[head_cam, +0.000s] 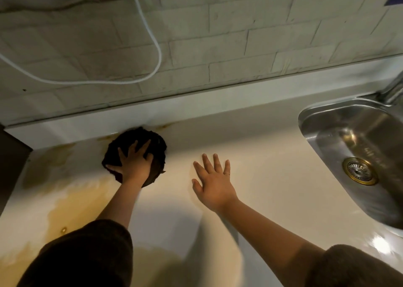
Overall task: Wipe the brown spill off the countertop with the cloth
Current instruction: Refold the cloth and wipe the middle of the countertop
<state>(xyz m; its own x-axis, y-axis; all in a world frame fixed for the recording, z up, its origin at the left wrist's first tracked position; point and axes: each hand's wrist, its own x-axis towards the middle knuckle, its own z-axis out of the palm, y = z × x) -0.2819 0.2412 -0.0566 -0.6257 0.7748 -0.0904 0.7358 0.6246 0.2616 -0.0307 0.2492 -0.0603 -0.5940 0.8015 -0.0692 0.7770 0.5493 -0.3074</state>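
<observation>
Dark brown sleeves frame the bottom of the view, and both bare forearms reach out over the pale cream countertop surface (261, 166).

The left hand (135, 162) presses down with spread fingers on the dark brown bunched cloth (156, 149). It sits at the back of the surface, touching the low white ledge under the tiled wall. The right hand (214, 182) is wide, fingers splayed, holding nothing. Whether it rests flat or hovers just above, I cannot tell.

The watery brown spill (72, 206) lies in a broad film left of the cloth and toward the near edge, with thin streaks along the ledge on either side of it. The stretch toward the steel sink (359, 147) looks clean, so I judge most of the wiping is left.

The cloth is a roundish wad with hardly any long axis. If anything, it runs from the person toward the wall.
</observation>
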